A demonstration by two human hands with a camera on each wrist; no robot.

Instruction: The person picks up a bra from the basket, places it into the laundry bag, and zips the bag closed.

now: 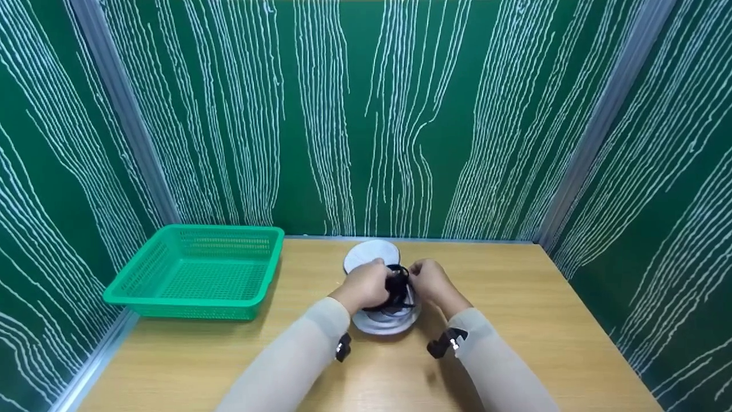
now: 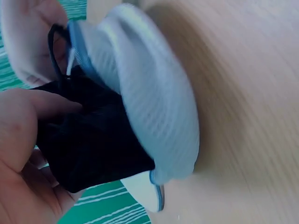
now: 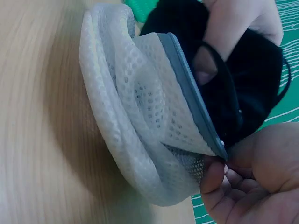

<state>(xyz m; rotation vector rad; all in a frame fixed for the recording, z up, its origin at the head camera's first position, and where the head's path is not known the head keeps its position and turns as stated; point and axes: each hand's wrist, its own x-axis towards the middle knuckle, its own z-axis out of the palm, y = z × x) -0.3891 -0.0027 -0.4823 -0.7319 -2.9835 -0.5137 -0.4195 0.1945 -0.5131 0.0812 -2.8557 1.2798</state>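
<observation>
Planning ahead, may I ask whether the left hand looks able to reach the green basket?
Probably yes: nothing visible stands between the left hand and the green basket, though that hand grips black fabric.

1. A light-brown, wood-grained tabletop (image 1: 532, 303) is spanning the head view's lower part.
2. A green, rectangular, perforated plastic basket (image 1: 197, 312) is resting on it, lower left.
3. A white, round mesh bag (image 1: 384, 326) is sitting on it, lower centre.

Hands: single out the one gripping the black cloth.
The left hand: its thumb presses on the black cloth, whereas the right hand pinches the white mesh bag by its zipper's end.
</observation>
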